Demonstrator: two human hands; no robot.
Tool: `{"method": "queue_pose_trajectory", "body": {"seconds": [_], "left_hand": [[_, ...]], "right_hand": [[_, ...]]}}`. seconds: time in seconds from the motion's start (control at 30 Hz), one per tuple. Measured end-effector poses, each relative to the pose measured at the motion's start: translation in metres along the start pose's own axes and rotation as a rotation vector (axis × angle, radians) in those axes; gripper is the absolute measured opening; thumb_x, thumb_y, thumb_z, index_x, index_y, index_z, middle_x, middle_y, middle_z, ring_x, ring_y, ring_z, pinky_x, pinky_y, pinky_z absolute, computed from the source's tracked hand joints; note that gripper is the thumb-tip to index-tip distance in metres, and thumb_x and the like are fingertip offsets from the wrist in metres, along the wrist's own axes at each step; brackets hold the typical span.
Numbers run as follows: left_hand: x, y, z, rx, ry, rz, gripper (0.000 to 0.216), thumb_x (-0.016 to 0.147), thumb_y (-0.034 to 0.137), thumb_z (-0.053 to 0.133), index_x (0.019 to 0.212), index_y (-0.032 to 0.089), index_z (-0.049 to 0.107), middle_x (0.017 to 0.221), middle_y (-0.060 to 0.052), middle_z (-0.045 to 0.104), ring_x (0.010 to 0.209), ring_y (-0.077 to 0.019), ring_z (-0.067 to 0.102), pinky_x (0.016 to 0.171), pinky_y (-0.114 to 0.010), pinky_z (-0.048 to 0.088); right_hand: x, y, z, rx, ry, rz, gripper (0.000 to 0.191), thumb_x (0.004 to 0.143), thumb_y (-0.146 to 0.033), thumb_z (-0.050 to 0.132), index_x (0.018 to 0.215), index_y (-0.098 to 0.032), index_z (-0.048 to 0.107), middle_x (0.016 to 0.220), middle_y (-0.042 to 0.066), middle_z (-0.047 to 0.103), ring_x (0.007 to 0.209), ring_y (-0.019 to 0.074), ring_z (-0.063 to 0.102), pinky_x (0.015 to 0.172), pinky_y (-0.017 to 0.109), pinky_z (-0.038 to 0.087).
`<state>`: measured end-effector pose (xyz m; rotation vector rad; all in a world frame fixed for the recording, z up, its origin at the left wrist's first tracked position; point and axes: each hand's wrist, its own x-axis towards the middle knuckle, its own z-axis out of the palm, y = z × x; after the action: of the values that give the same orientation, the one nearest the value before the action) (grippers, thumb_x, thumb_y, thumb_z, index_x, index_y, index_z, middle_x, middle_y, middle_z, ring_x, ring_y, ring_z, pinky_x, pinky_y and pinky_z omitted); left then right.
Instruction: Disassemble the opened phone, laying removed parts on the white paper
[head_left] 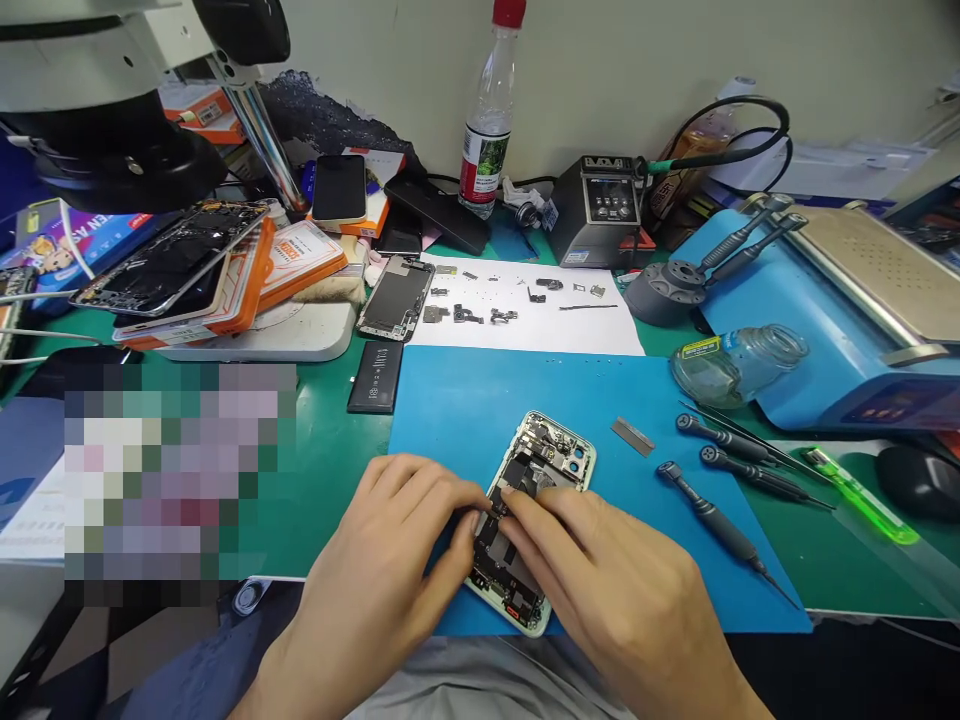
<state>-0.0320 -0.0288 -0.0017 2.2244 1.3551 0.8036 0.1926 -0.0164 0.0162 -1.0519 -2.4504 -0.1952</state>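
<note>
An opened phone housing [555, 452] with a pale green frame lies at a slant on the blue mat [457, 400], its inner parts exposed. My left hand [397, 540] holds the housing's left edge, thumb and index finger close together there. Over the middle of the housing, my right hand [607, 570] has its fingers pressed together, their tips on the inner parts. Whatever small piece those fingertips may hold is hidden. To the right of the housing lies a thin metal blade [633, 437]. A screwdriver [724, 530] rests farther right on the mat.
Small phone parts lie on white paper [525, 330] behind the mat. Beside it are a phone screen [397, 298] and a battery [375, 377]. More screwdrivers [727, 440], a glass jar [739, 363] and a green cutter [862, 495] are at right. A microscope [120, 110] overhangs the left.
</note>
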Motion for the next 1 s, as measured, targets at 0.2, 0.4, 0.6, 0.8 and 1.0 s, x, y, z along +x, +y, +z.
{"method": "queue_pose_trajectory", "body": {"seconds": [0.2, 0.4, 0.6, 0.8, 1.0], "left_hand": [[0.0013, -0.0007, 0.0004, 0.005, 0.004, 0.019, 0.009, 0.115, 0.018, 0.057, 0.118, 0.026, 0.062, 0.108, 0.001, 0.074, 0.103, -0.0221, 0.063, 0.095, -0.04, 0.042], [0.0001, -0.0006, 0.0003, -0.036, 0.018, 0.013, 0.009, 0.113, 0.017, 0.06, 0.116, 0.025, 0.063, 0.106, 0.001, 0.074, 0.102, -0.0217, 0.063, 0.094, -0.039, 0.043], [0.0005, -0.0002, -0.0011, -0.06, 0.014, 0.013, 0.013, 0.112, 0.012, 0.061, 0.116, 0.024, 0.062, 0.106, 0.003, 0.073, 0.103, -0.0203, 0.061, 0.096, -0.037, 0.04], [0.0002, -0.0001, -0.0001, -0.058, 0.001, 0.008, 0.012, 0.113, 0.014, 0.061, 0.117, 0.025, 0.061, 0.109, 0.002, 0.074, 0.104, -0.0212, 0.061, 0.097, -0.038, 0.039], [0.0005, 0.0, -0.0002, -0.056, -0.011, -0.021, 0.02, 0.112, 0.014, 0.063, 0.127, 0.027, 0.06, 0.11, 0.004, 0.073, 0.105, -0.0203, 0.061, 0.096, -0.036, 0.041]], "right_hand": [[0.0012, 0.004, -0.0034, -0.142, -0.05, -0.165, 0.029, 0.107, -0.009, 0.058, 0.129, -0.004, 0.077, 0.095, 0.01, 0.082, 0.075, 0.0213, 0.075, 0.06, 0.039, 0.045], [0.003, 0.0055, -0.0041, -0.207, -0.034, -0.236, 0.032, 0.105, -0.015, 0.065, 0.13, 0.001, 0.076, 0.091, 0.01, 0.08, 0.066, 0.02, 0.067, 0.058, 0.04, 0.041], [0.0031, 0.0059, -0.0037, -0.226, -0.048, -0.259, 0.045, 0.102, -0.021, 0.072, 0.139, 0.005, 0.071, 0.084, 0.007, 0.073, 0.061, 0.0192, 0.061, 0.056, 0.04, 0.038], [0.002, 0.0064, -0.0025, -0.21, -0.059, -0.254, 0.049, 0.101, -0.019, 0.073, 0.141, 0.008, 0.069, 0.086, 0.009, 0.073, 0.062, 0.0197, 0.063, 0.054, 0.039, 0.041], [0.0012, 0.0071, -0.0022, -0.179, -0.041, -0.227, 0.043, 0.105, -0.02, 0.07, 0.138, 0.007, 0.072, 0.088, 0.011, 0.077, 0.063, 0.0196, 0.066, 0.053, 0.039, 0.044]]}}
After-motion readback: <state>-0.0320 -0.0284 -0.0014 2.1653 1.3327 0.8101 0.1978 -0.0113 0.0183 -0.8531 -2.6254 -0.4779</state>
